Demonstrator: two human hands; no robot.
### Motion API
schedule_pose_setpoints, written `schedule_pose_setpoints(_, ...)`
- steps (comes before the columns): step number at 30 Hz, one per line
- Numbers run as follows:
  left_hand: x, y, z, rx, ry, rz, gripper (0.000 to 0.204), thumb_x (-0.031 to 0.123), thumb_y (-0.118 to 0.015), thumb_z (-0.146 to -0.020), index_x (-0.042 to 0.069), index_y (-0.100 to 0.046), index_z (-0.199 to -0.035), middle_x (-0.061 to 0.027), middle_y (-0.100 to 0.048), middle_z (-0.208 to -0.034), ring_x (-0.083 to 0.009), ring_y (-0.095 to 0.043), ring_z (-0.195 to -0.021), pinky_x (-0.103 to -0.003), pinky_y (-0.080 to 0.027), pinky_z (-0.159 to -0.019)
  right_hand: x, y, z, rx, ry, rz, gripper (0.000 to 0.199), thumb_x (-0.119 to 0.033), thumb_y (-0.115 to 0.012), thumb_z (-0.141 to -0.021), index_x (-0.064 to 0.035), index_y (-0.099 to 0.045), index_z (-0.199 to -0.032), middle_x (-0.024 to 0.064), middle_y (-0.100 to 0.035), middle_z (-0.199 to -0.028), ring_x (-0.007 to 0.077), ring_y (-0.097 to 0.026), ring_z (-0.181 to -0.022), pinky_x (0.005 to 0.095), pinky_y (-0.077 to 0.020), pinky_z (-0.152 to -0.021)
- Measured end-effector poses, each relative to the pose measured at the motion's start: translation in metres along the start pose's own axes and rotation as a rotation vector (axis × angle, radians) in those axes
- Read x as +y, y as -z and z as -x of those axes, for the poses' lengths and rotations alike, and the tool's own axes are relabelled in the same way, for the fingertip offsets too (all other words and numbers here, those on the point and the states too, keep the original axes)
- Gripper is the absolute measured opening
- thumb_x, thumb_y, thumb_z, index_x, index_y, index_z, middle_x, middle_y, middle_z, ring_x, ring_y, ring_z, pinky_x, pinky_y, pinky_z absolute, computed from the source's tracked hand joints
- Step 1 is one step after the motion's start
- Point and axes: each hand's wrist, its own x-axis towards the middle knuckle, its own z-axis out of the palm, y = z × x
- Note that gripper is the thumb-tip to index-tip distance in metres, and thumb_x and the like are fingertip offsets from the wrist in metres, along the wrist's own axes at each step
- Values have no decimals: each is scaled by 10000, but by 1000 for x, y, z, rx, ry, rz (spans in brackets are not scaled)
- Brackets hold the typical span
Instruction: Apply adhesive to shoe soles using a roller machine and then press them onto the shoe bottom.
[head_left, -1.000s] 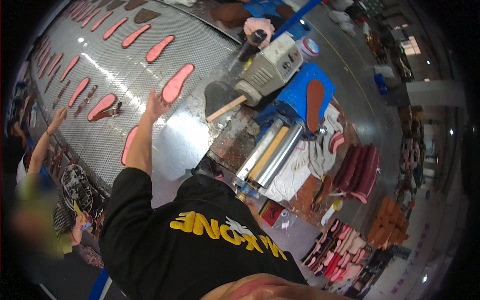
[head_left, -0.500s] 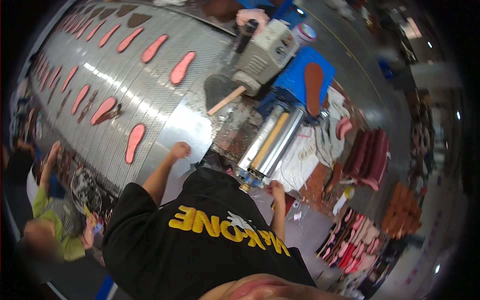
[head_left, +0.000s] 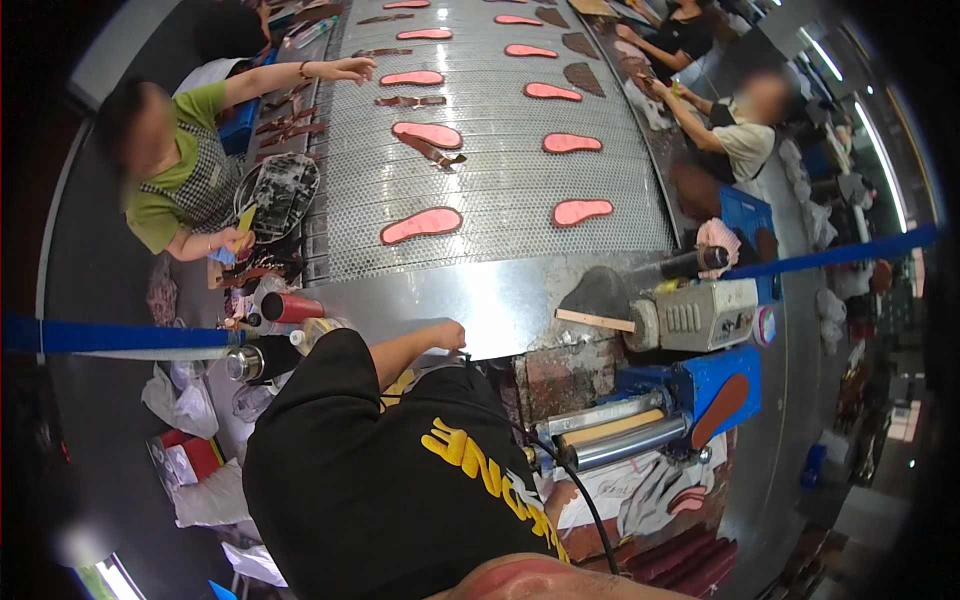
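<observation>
**Worker's hand rests at the near edge of a conveyor carrying pink shoe soles**

Nearest the camera is the person's own black shirt with yellow lettering. The left hand (head_left: 446, 334) reaches forward from a black sleeve and rests on the smooth metal plate (head_left: 480, 305) at the near end of the belt. Its fingers look loosely curled and appear to grip nothing. The right hand is hidden below the shirt, so its state cannot be told.

Just right of the hand stand a grey machine (head_left: 695, 315) and, nearer, a blue roller press (head_left: 640, 435).

Beyond the plate runs the wide mesh belt (head_left: 500, 170). The closest pink sole (head_left: 421, 225) lies flat on it, a little ahead of the hand and apart from it. A second sole (head_left: 582, 211) lies to the right, with more rows farther up.

To lift the closest sole cleanly, the hand would likely do best reaching straight ahead, pinching one end, and keeping fingers off the moving mesh.

Farther off, a co-worker in green (head_left: 175, 170) stands on the left side, and others work along the right.
</observation>
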Motion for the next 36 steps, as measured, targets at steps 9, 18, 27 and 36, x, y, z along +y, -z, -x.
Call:
schedule_pose_setpoints(9,-19,-25,-20,-98,31,-95,241,229,-574,-732,4,-593,-650,-165,-578,-608,-256,-539,-560,-413,-432,-565,9,102,-24,-622,-302,-906,147,-212,-578,-745,-85,-608,-815,31,-530,-720,153,-460,-592,289,-416,-505)
schedule_pose_setpoints(18,-22,-16,-47,-148,-86,-80,189,162,-572,-759,-20,-566,-709,-196,-590,-676,-310,-579,-654,-404,-453,-603,-77,371,-66,723,407,-1224,311,-30,-547,-807,16,-529,-1114,126,-581,-1055,214,-554,-975,319,-441,-852)
schedule_pose_setpoints(27,-6,5,-53,-365,352,292,67,41,-530,-764,40,-594,-744,-57,-570,-586,-147,-524,-461,-280,-408,-394,-180,425,-36,375,311,-286,520,-324,-654,-740,-29,-523,-1147,189,-564,-1098,350,-532,-1024,472,-410,-848)
schedule_pose_setpoints(36,11,0,-64,-510,491,238,107,130,-555,-789,77,-564,-697,-40,-538,-574,-137,-476,-433,-293,-383,-377,-162,402,-42,488,366,-474,345,-307,-647,-729,-41,-608,-946,119,-584,-951,319,-536,-929,473,-407,-758)
